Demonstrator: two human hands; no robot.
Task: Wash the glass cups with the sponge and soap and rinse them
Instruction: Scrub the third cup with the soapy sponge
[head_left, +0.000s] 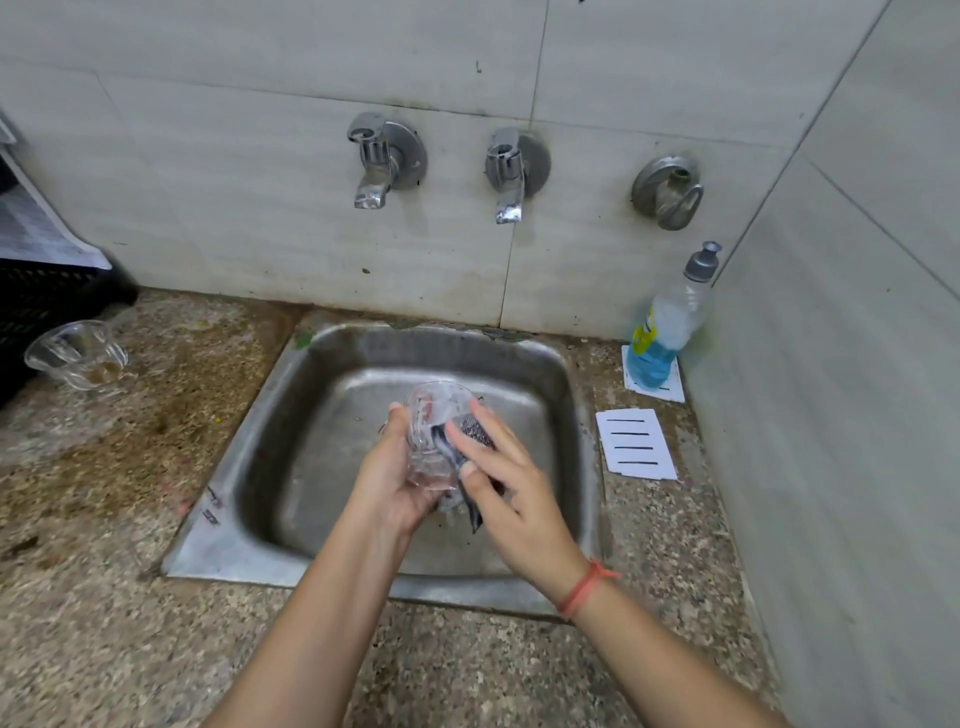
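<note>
Head view, centre: the left hand (395, 483) grips one cup (434, 441) over the sink (249, 447), the right hand (514, 499) pinches the sponge (475, 430) against it (taps (387, 161) dry). Rinsing remains; the second cup (78, 358), far left, likely awaits washing.

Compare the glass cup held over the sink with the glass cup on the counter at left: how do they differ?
The held cup is gripped by the left hand above the sink; the counter cup rests on the counter, touched by neither of the hands. The right hand holds the sponge against the held cup; the counter cup has no sponge near it. Both are clear glass.
</note>
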